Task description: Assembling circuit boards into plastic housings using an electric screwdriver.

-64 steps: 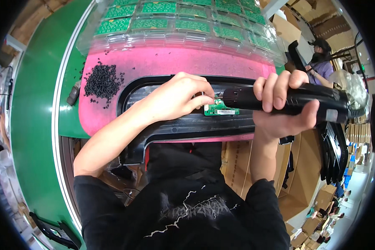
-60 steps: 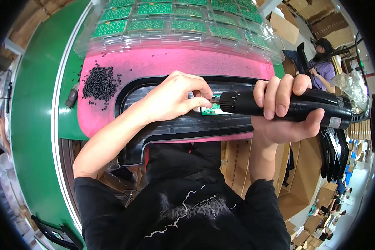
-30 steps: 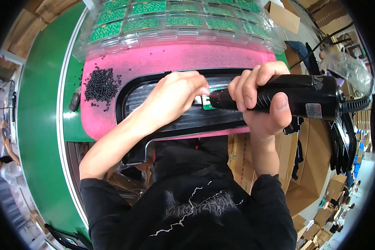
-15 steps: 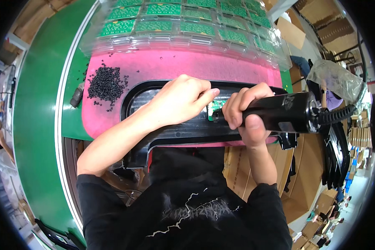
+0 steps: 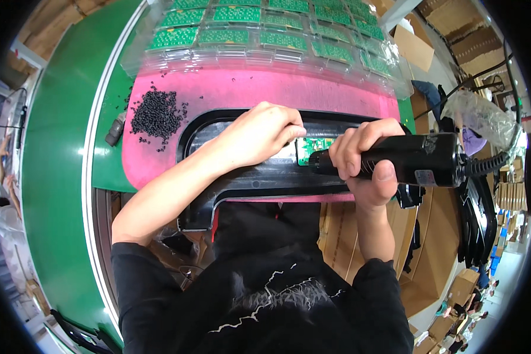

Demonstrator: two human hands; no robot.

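My right hand [image 5: 369,156] is wrapped around a black electric screwdriver [image 5: 419,159], held nearly level with its nose pointing left. The nose is over the lower part of a small green circuit board [image 5: 305,148], and its tip cannot be made out. This board lies inside a long black plastic housing [image 5: 259,182] with raised, curved edges. Over the housing, just left of the board, my left hand [image 5: 262,134] has its fingers curled and thumb and fingertips together. Anything pinched there is hidden or too small to name.
A pink mat [image 5: 218,88] lies under the housing on a green bench [image 5: 59,159]. Small black screws [image 5: 156,115] are heaped at its left, beside a dark cylindrical piece [image 5: 115,131]. Clear trays [image 5: 230,59] of green boards stand behind. Cardboard boxes [image 5: 430,236] are at the right.
The screwdriver has moved a little to the right with my right hand, showing more of the board. My left thumb has drawn back slightly leftward. The view has shifted slightly.
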